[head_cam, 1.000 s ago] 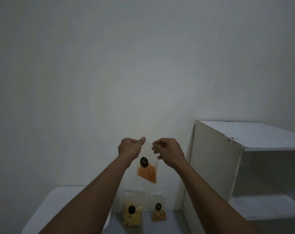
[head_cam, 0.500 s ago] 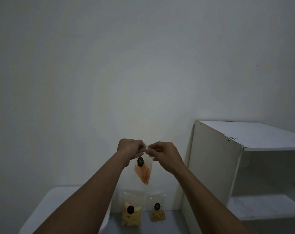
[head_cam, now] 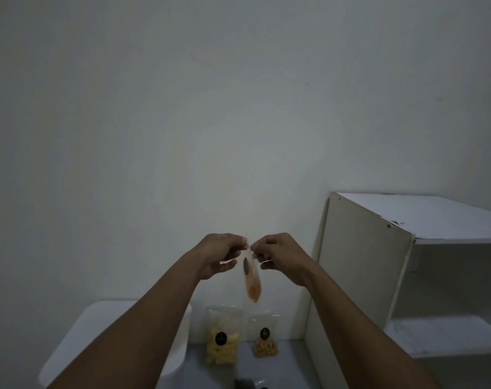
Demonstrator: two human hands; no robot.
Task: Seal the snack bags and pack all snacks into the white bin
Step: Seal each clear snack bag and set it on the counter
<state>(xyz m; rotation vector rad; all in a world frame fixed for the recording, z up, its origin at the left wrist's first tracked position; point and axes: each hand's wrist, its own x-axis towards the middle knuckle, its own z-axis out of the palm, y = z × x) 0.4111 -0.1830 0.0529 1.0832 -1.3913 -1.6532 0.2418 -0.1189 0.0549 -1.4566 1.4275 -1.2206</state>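
Orange snacks fill the clear bag (head_cam: 251, 279) we hold up in front of the wall, seen nearly edge-on. Our left hand (head_cam: 220, 255) and right hand (head_cam: 281, 255) each pinch its top edge, fingertips close together. Below on the table (head_cam: 289, 369) stand a yellow snack bag (head_cam: 222, 336) and a smaller bag (head_cam: 264, 336), between the white bin (head_cam: 98, 332) and a white shelf (head_cam: 407, 262).

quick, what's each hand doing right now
Left hand: closed, pinching the top edge of the orange snack bag.
Right hand: closed, pinching the same top edge from the other side.
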